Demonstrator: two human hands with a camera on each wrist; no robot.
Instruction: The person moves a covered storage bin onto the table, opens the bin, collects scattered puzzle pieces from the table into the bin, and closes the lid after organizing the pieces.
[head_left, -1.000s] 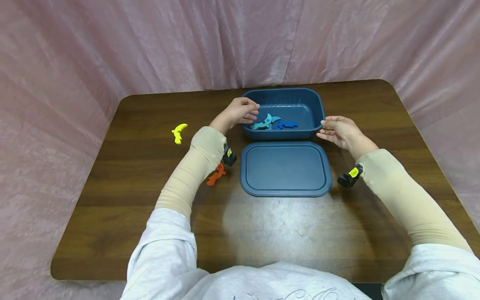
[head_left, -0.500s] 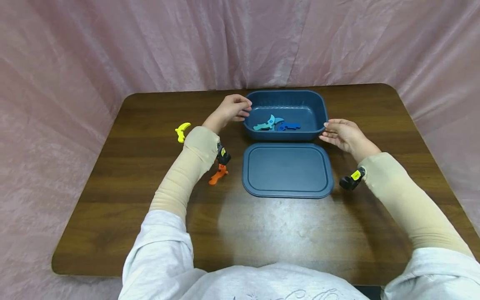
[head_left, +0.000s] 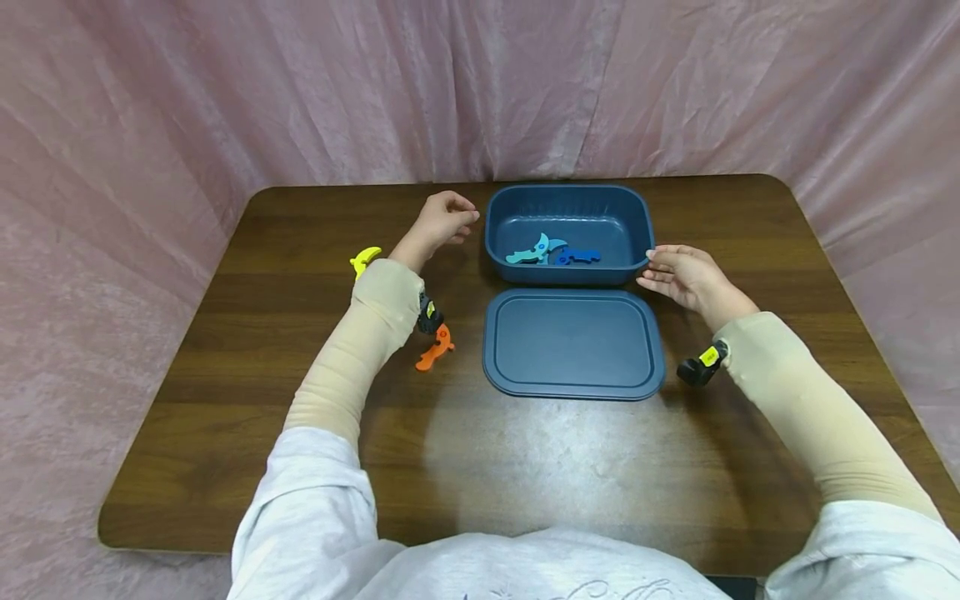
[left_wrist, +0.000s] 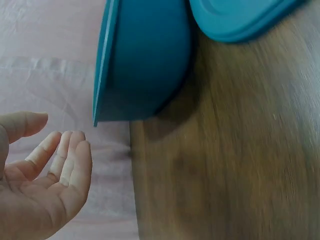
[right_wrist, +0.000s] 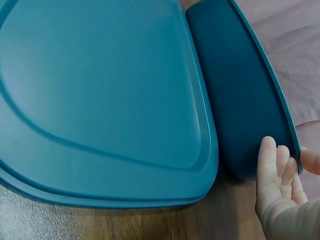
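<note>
**Blue tub, lid and toy pieces on a wooden surface**

Blue tub (head_left: 567, 200): open-topped, rounded rectangle, standing at the far middle of the brown wooden surface (head_left: 225, 400). Inside it lie a teal piece (head_left: 531, 250) and a dark blue piece (head_left: 576, 255), side by side on the floor of the tub.

Blue lid (head_left: 573, 343): flat on the surface, just on the near side of the tub, top face up.

Right hand (head_left: 686, 275): at the tub's right near corner, fingers straight and close together; the fingertips (right_wrist: 272, 165) touch the outer wall just under the rim. It grips nothing.

Left hand (head_left: 441, 218): just left of the tub, apart from its wall, fingers loosely curled, palm empty as the left wrist view shows.

Yellow piece (head_left: 364, 258): on the surface to the left, beside the left forearm.

Orange piece (head_left: 436, 349): on the surface left of the lid, near the left wrist.

Backdrop: pink cloth (head_left: 150, 108) draped behind and around the surface.
</note>
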